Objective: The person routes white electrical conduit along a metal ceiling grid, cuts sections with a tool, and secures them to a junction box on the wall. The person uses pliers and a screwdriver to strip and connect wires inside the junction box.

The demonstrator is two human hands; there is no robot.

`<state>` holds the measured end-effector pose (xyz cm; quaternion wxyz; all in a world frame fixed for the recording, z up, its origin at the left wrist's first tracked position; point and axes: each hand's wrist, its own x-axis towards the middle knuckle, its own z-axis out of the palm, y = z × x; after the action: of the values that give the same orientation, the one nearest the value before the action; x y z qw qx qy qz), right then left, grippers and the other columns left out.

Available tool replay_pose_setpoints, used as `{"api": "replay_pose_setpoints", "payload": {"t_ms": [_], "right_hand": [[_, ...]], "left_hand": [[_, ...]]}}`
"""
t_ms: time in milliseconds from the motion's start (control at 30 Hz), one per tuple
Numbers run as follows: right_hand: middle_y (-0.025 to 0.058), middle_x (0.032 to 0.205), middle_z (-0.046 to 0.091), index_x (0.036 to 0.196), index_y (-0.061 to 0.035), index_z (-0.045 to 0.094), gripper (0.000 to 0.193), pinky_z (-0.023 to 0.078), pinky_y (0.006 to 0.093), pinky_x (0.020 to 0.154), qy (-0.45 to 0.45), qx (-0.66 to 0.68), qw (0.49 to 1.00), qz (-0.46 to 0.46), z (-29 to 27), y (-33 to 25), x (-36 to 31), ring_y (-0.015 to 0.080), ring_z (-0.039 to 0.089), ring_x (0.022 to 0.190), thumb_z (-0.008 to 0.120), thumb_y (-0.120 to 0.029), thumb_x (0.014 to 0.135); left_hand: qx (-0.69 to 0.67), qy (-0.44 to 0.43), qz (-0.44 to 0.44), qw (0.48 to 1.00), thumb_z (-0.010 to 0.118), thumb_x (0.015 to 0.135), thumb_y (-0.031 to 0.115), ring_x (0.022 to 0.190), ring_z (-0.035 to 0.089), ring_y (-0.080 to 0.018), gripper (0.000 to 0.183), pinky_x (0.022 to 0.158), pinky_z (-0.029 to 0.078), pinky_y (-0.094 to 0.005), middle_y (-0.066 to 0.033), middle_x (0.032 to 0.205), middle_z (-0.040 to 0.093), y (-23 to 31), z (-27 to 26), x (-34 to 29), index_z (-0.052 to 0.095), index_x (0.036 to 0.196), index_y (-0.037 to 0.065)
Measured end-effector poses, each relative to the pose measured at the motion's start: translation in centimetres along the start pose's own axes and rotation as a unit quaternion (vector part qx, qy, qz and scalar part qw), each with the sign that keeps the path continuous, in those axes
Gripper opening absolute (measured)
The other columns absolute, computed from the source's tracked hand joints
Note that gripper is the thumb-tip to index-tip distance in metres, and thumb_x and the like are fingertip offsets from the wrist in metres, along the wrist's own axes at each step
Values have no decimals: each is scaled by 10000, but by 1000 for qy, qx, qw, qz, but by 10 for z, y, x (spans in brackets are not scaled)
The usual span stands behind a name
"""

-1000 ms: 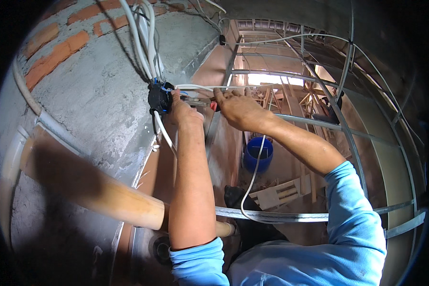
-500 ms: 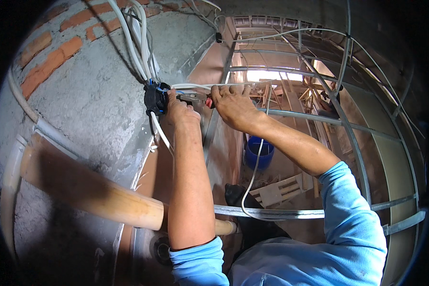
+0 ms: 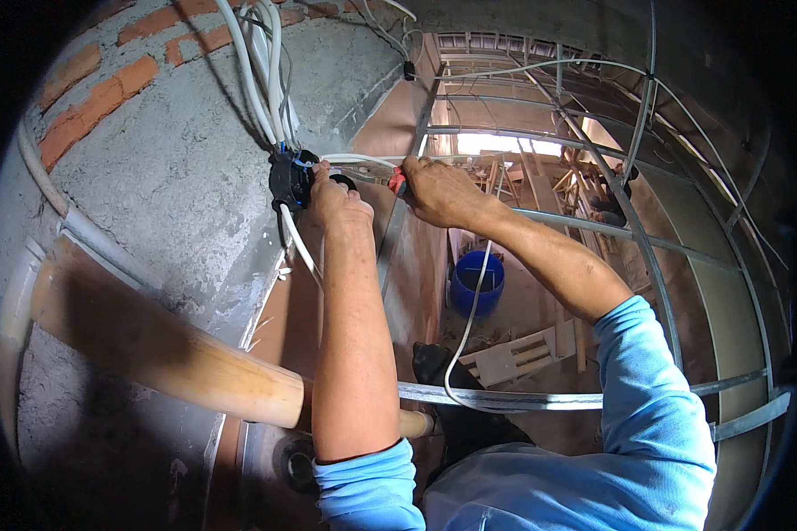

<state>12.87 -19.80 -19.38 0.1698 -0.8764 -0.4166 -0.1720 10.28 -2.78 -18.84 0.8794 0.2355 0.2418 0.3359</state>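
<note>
A round black junction box [image 3: 290,180] is fixed to the plastered wall, with blue wire ends [image 3: 305,164] showing inside it. My left hand [image 3: 342,200] is at the box's right edge, its fingers closed; what they pinch is hidden. Beside those fingers is a rounded black piece [image 3: 344,182] that I cannot identify. My right hand [image 3: 443,191] is closed around the red handle of pliers [image 3: 397,182], slightly right of the box. White cables [image 3: 266,97] enter the box from above, another white cable [image 3: 359,158] runs off to the right, and one hangs below.
A thick tan pipe [image 3: 168,345] crosses below my left forearm. Metal ceiling framing [image 3: 522,398] spans my front and right, with a loose white cable [image 3: 472,332] draped over it. Far below are a blue barrel [image 3: 476,285], a wooden pallet [image 3: 518,358] and timber.
My right hand has shifted slightly right with the pliers, away from the box. My left hand stays at the box, and the view has tilted slightly.
</note>
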Motion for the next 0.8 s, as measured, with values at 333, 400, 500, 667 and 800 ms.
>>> {"api": "replay_pose_setpoints", "payload": {"t_ms": [333, 400, 500, 667, 800], "right_hand": [[20, 800, 600, 1022, -85, 615, 211, 479, 291, 588, -542, 628, 541, 140, 7, 33, 25, 103, 565, 687, 641, -290, 976], [46, 858, 647, 1071, -67, 618, 251, 529, 332, 594, -541, 645, 526, 120, 7, 34, 27, 147, 639, 734, 649, -297, 974], [144, 1031, 703, 1122, -26, 608, 308, 568, 466, 774, -379, 455, 800, 101, -1, 27, 21, 258, 708, 947, 637, -292, 969], [263, 1326, 570, 1456, 27, 361, 580, 373, 603, 1056, -119, -10, 993, -1, -14, 2, -6, 429, 512, 1284, 563, -201, 963], [257, 1394, 508, 1506, 41, 261, 667, 261, 700, 1089, 0, -138, 990, 2, -18, -14, -14, 414, 429, 1366, 567, -131, 938]], "left_hand": [[-24, 11, 43, 999, 673, 960, 262, 884, 653, -246, 241, 750, 546, -383, -95, 1036, 663, -2, -2, 5, 685, 1026, 31], [-34, -2, -5, 999, 721, 920, 308, 774, 542, -164, 184, 622, 395, -312, -6, 873, 542, -2, -1, 3, 672, 966, 136], [-38, 42, 40, 998, 784, 864, 245, 885, 645, -254, 327, 766, 539, -423, -101, 1028, 681, -5, -1, -2, 663, 1060, 12], [-3, 63, 47, 997, 828, 823, 327, 750, 597, -215, 363, 654, 482, -346, -78, 948, 676, -6, 0, -9, 688, 994, 40], [7, 46, 28, 999, 804, 854, 338, 538, 291, -95, 282, 468, 207, -248, 58, 684, 373, -3, 0, -15, 592, 754, 179]]}}
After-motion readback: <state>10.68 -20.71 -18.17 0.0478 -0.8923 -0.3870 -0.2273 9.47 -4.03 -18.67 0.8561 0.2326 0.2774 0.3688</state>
